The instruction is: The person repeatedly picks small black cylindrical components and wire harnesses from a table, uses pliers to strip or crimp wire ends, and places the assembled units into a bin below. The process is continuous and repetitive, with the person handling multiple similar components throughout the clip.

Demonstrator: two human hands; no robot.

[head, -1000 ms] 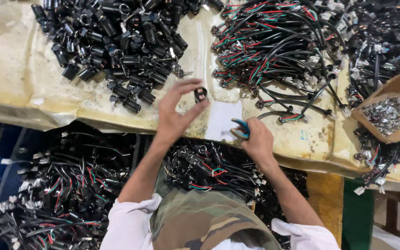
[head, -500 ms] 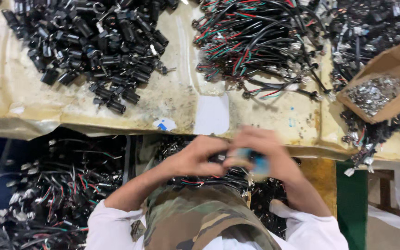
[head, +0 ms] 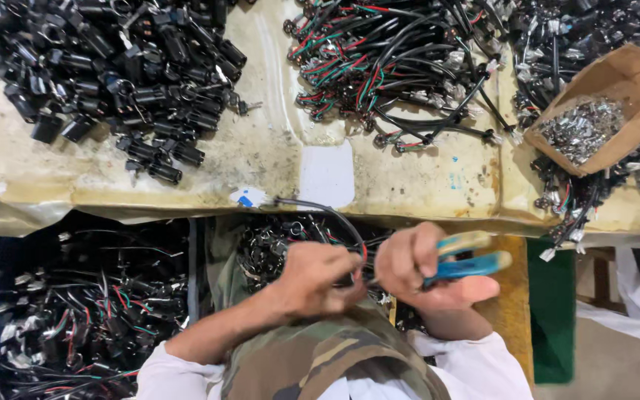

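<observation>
Looking down past a camo vest (head: 320, 363) w/ white sleeves, both hands meet close to the body, just below the bench's front edge. Left hand (head: 320, 278) is curled shut around a black cable (head: 335, 218) that arcs up from the fist to the bench lip, ending by a small white-and-blue tag (head: 248, 197). Right hand (head: 427, 270) is closed on blue-handled pliers (head: 468, 255), handles sticking out to the right, nose aimed at the left fist; what the nose bites is hidden btwn the fingers. Under the hands sits a bin of wired parts (head: 275, 244); to the left, a bigger dark heap of wires (head: 75, 311) w/ red and green strands. To the right, an orange strip (head: 516, 318), a green panel (head: 553, 311), and pale floor beyond. Bench (head: 224, 159) is covered w/ stained yellowish sheet, front edge sagging, and a white patch (head: 327, 174) near the lip. That middle stretch by the patch is the only bare room; the rest is crowded. Farther back left: pile of black connectors (head: 112, 74). Back centre: tangle of cable looms (head: 401, 67). Far right: brown cardboard box (head: 631, 89) tilted, holding shiny metal bits (head: 583, 130), more wiring around it to the far edge.
</observation>
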